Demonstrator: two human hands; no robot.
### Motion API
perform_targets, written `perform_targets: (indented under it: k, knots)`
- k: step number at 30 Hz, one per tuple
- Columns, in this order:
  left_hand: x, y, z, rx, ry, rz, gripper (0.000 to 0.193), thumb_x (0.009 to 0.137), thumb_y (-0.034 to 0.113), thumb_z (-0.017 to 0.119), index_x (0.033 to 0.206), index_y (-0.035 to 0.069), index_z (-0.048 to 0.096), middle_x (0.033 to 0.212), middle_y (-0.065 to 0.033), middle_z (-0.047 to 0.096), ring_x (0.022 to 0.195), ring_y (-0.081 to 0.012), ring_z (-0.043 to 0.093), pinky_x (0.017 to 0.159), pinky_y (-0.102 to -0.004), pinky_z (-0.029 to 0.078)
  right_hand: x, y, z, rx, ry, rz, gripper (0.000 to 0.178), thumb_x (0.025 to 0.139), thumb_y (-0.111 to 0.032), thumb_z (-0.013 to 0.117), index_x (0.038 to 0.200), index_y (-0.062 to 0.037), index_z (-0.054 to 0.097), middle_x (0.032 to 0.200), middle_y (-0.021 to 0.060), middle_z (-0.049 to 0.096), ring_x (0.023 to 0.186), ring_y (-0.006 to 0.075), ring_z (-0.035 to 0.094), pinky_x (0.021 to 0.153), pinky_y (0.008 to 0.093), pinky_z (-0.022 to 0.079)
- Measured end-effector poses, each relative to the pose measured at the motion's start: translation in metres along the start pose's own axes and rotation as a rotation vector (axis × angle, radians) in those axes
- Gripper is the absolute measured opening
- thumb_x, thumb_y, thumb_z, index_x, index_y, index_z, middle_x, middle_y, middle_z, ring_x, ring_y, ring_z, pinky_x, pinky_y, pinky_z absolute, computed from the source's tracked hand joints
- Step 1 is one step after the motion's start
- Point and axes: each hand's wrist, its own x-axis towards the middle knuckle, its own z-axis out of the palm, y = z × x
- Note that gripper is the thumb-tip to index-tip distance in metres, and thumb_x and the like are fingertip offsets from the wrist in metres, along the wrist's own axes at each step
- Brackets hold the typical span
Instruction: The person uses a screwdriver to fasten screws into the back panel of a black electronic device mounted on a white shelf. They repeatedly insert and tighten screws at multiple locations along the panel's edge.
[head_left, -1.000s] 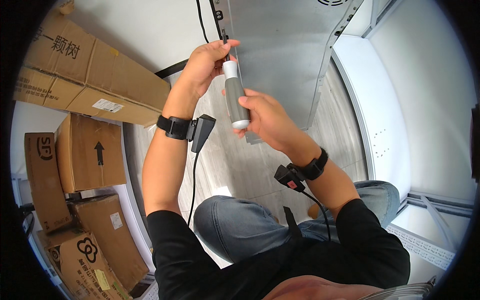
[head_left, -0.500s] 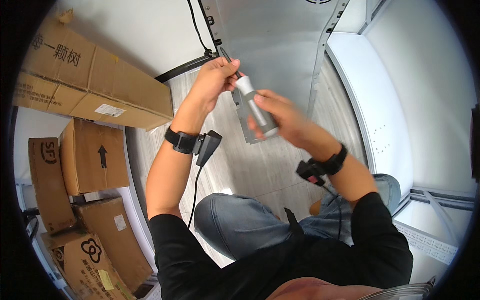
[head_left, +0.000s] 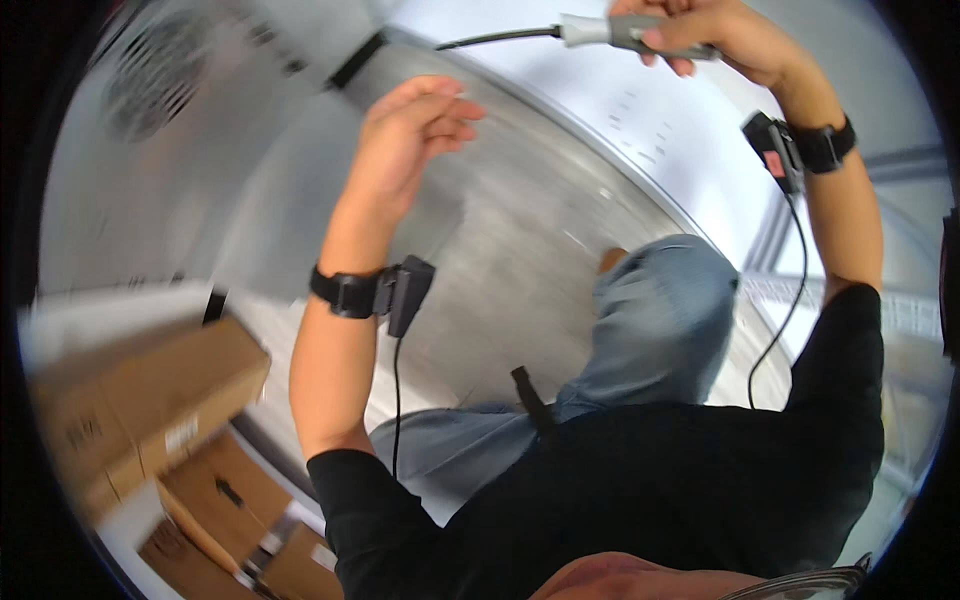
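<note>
Screwdriver-like tool point(head_left: 625, 32), grey handle with a pale collar and a thin dark shaft pointing left, sits at the far top of the view, held level. Right hand point(head_left: 700, 30) is wrapped closed around its handle, fingers curled underneath. Left hand point(head_left: 415, 130), raised near the centre-left, holds nothing; its fingers are loosely bent, apart from the tool and well left of the right hand. Each wrist carries a black strap: the left wrist strap point(head_left: 345, 292) bears a small black box with a cable running down the forearm, the right wrist strap point(head_left: 825, 147) bears a black-and-red box point(head_left: 770, 145) with a cable hanging toward the torso. Grey metal panel point(head_left: 510, 230), brushed and blurred, fills the middle behind the hands, with a round vent grille point(head_left: 150, 70) at far left. White surface point(head_left: 650, 120) lies to the right of the panel. Bent knee in grey-blue trousers point(head_left: 665, 300) shows below. Brown cardboard boxes point(head_left: 150, 400) are stacked at near left, several with labels.
</note>
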Motion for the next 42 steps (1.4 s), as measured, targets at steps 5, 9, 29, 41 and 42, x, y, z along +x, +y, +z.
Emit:
perform_targets:
  k: [5,9,29,41,42]
  knots:
    - [0.09,-0.091,0.075,0.259,-0.053,-0.093,0.012,0.089,0.016,0.055,0.095,0.008,0.061,0.086,-0.0055,0.065,0.075,-0.0114,0.059,0.069,-0.0231,0.046,-0.032,0.165,-0.033,0.057,0.261,-0.022,0.033,0.082,-0.025,0.063,0.111,-0.0076,0.061,0.076,0.0036,0.064,0.055,0.0048,0.052,0.049,0.0168,0.039]
    - [0.157,-0.182,0.12,0.57,-0.121,-0.061,0.016,0.084,0.014,0.062,0.097,0.005,0.062,0.082,-0.0033,0.065,0.074,-0.0113,0.059,0.067,-0.0242,0.046,-0.047,0.292,-0.025,0.354,0.357,0.192,0.036,0.084,-0.016,0.06,0.119,-0.0098,0.057,0.083,0.0039,0.065,0.065,0.0069,0.056,0.06,0.02,0.045]
    - [0.204,-0.351,0.208,1.207,-0.054,0.23,0.014,0.082,0.014,0.062,0.095,0.008,0.063,0.085,-0.0108,0.064,0.073,-0.0295,0.062,0.061,-0.0378,0.048,-0.098,0.433,0.058,0.947,0.585,0.299,0.03,0.085,-0.009,0.056,0.115,-0.009,0.056,0.084,0.0062,0.061,0.069,0.0114,0.053,0.067,0.0258,0.044]
    - [0.156,-0.272,0.097,-0.756,0.364,-0.294,0.012,0.093,0.012,0.05,0.096,0.003,0.057,0.098,-0.011,0.064,0.092,-0.0238,0.063,0.081,-0.033,0.053,-0.015,0.367,0.055,0.711,0.155,0.265,0.033,0.08,-0.004,0.056,0.112,-0.0068,0.059,0.08,0.0028,0.057,0.063,0.0085,0.05,0.059,0.0217,0.042]
    - [0.148,-0.267,0.083,-0.828,0.357,-0.268,0.012,0.094,0.012,0.049,0.096,0.003,0.057,0.099,-0.0115,0.063,0.095,-0.0247,0.062,0.083,-0.0336,0.053,0.0,0.358,0.059,0.678,0.116,0.241,0.032,0.08,-0.004,0.056,0.112,-0.0071,0.06,0.079,0.0025,0.057,0.062,0.0083,0.049,0.058,0.0216,0.042]
